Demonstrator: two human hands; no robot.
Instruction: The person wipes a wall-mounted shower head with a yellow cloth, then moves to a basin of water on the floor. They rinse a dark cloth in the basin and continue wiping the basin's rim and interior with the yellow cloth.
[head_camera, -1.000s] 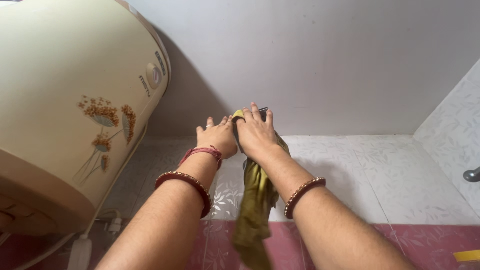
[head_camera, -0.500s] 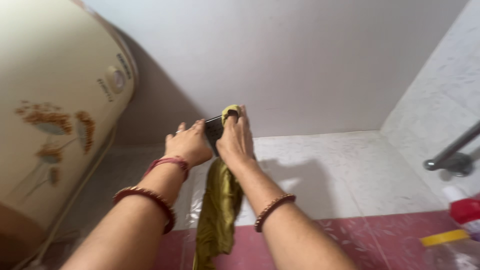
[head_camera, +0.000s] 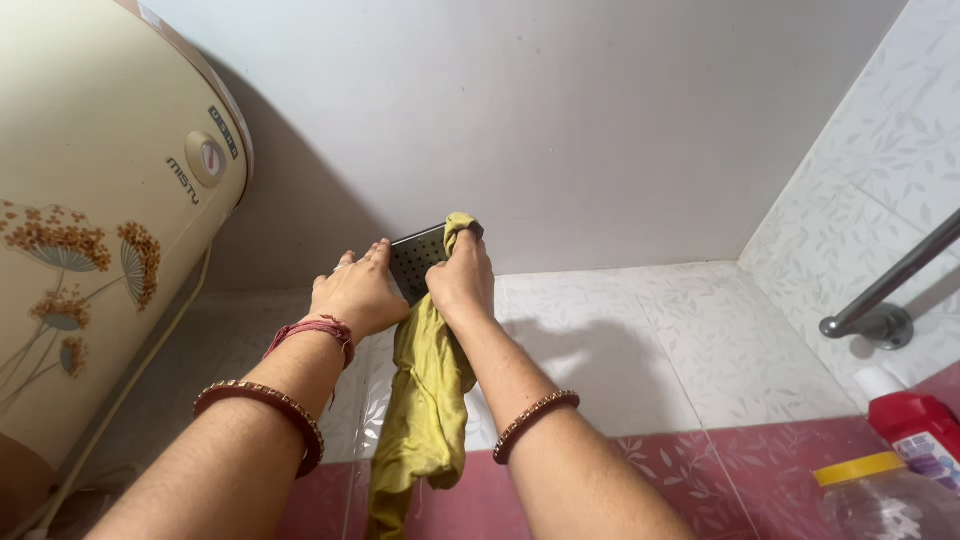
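A dark square shower head (head_camera: 417, 257) with many small holes sits high on the tiled wall. My left hand (head_camera: 356, 292) grips its left edge. My right hand (head_camera: 461, 281) presses an olive-yellow cloth (head_camera: 425, 400) against the shower head's right side, fingers curled over the cloth. The rest of the cloth hangs down between my forearms. Both wrists wear bangles, and the left also has a red thread.
A large cream water heater (head_camera: 95, 200) with a floral print hangs at the left, a cord (head_camera: 130, 385) trailing below it. A chrome rail (head_camera: 890, 290) is fixed to the right wall. A red bottle (head_camera: 915, 420) and a clear yellow-lidded jar (head_camera: 880, 495) stand bottom right.
The view has swung right, and the heater slid left while the rail and bottles came into view. My right hand has shifted with the cloth, uncovering more of the shower head's face.
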